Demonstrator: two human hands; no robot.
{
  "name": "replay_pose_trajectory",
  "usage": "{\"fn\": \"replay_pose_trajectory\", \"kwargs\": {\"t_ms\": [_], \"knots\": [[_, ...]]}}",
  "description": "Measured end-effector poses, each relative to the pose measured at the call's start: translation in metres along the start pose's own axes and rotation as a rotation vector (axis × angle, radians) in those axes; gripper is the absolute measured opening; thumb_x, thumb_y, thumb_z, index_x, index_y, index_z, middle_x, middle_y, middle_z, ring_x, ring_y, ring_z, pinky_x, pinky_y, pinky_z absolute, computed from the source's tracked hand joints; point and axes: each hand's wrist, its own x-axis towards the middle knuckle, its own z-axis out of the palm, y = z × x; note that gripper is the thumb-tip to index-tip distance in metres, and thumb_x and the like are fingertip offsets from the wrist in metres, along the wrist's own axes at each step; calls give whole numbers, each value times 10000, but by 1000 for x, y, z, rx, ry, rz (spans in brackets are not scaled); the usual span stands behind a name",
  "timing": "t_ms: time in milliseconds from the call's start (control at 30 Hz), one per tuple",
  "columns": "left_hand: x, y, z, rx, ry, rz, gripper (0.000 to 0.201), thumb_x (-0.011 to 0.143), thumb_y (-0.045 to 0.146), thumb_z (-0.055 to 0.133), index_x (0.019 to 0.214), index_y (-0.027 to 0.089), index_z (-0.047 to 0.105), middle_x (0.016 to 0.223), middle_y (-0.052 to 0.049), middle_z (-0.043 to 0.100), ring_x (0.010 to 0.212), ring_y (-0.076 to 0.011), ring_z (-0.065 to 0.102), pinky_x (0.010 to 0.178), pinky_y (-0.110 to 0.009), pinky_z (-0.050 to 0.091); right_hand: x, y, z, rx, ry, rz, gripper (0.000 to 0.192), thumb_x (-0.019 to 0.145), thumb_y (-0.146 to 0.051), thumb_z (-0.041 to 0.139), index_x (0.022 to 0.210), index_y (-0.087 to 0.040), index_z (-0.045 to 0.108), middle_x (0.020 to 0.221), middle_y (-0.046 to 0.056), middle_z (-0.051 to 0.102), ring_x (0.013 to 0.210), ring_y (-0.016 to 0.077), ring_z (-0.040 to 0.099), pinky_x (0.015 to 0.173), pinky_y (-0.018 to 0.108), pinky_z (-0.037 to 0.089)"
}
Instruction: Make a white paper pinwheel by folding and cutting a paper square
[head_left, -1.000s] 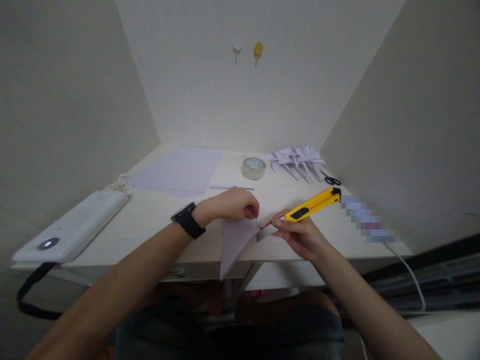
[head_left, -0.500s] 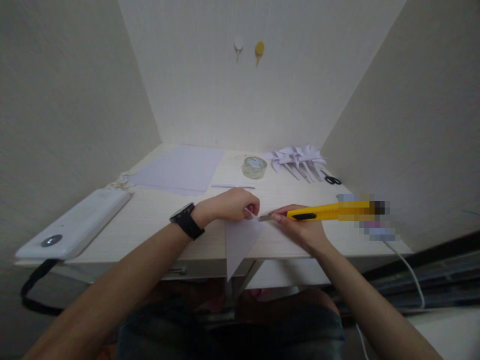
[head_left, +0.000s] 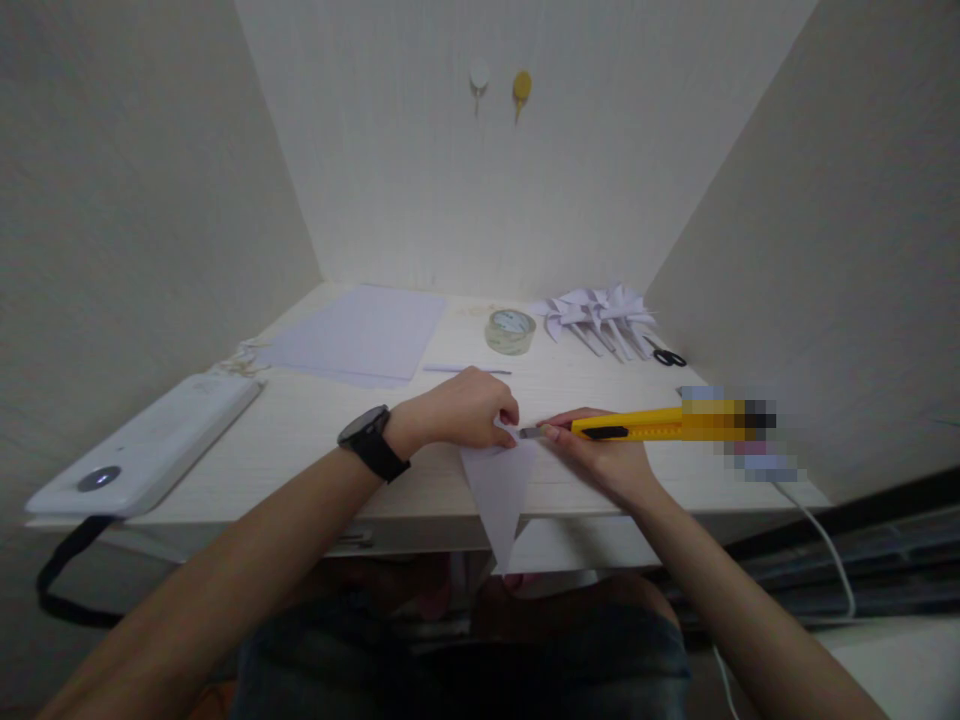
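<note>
My left hand (head_left: pixel 469 408), with a black watch (head_left: pixel 367 437) on its wrist, pinches the upper edge of a folded white paper triangle (head_left: pixel 501 485). The triangle's lower tip hangs over the desk's front edge. In my right hand (head_left: pixel 600 450) is a yellow utility knife (head_left: pixel 645 422), its handle lying across the hand to the right. My fingers close around its front end near the blade (head_left: pixel 533 432). The blade points left, right by the paper at my left fingertips; whether it cuts into the paper is too small to tell.
Behind my hands a pen-like white stick (head_left: pixel 466 369) and a roll of clear tape (head_left: pixel 511 332) lie on the desk (head_left: pixel 300 450). White sheets (head_left: pixel 360 335) are at the back left, paper pinwheels (head_left: pixel 598 315) and scissors (head_left: pixel 667 356) at the back right. A white device (head_left: pixel 150 440) stands left.
The paper triangle has turned, its lower tip swinging to the right. My left fingers have shifted on its upper edge. The knife stays almost in place.
</note>
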Motion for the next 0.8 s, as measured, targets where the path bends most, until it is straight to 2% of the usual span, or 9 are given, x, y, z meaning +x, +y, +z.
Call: {"fn": "replay_pose_trajectory", "kwargs": {"t_ms": [267,367,433,500,633,733,800], "knots": [[-3,13,-9,-3,-61,-97,310,719,332,717,995,194,690,911,-54,703,761,-192,608,666,-291,405,-1,-6,0,-6,-14,14,157,722,-405,783,758,-252,781,787,45,760,748,240,667,751,385,529],[-3,13,-11,-26,-78,-137,281,706,295,730,958,196,653,886,-43,690,744,-187,588,629,-281,374,-2,-3,0,21,-12,-8,123,712,-385,800,748,-268,784,792,40,761,766,242,670,780,388,526],[-3,10,-11,-57,-96,-133,211,719,267,734,905,201,662,856,-31,686,749,-182,588,634,-274,367,-1,1,0,113,24,11,142,689,-386,822,750,-263,784,801,45,763,781,240,674,802,389,524],[-2,6,-12,-88,-110,-115,136,732,220,725,859,205,681,829,-20,688,755,-176,596,641,-269,368,1,5,0,303,53,67,192,640,-393,856,739,-248,778,805,50,766,804,241,683,837,399,523],[-1,-3,-16,-110,-93,-74,108,754,148,658,819,214,715,813,-14,705,734,-166,613,643,-270,375,6,4,-1,634,-16,200,267,521,-374,914,672,-220,757,712,32,743,789,236,698,913,428,509],[2,-8,-18,-83,-72,-26,170,762,133,619,845,229,733,828,-18,720,774,-181,630,720,-293,411,7,1,-2,662,-85,245,268,505,-346,922,656,-203,752,676,24,724,776,226,698,916,416,506],[4,-8,-18,-53,-75,-2,224,760,110,590,869,239,738,866,-21,727,831,-196,642,849,-344,422,8,1,-1,630,-125,257,261,523,-340,917,670,-193,758,713,40,740,782,219,691,889,394,510]]}}
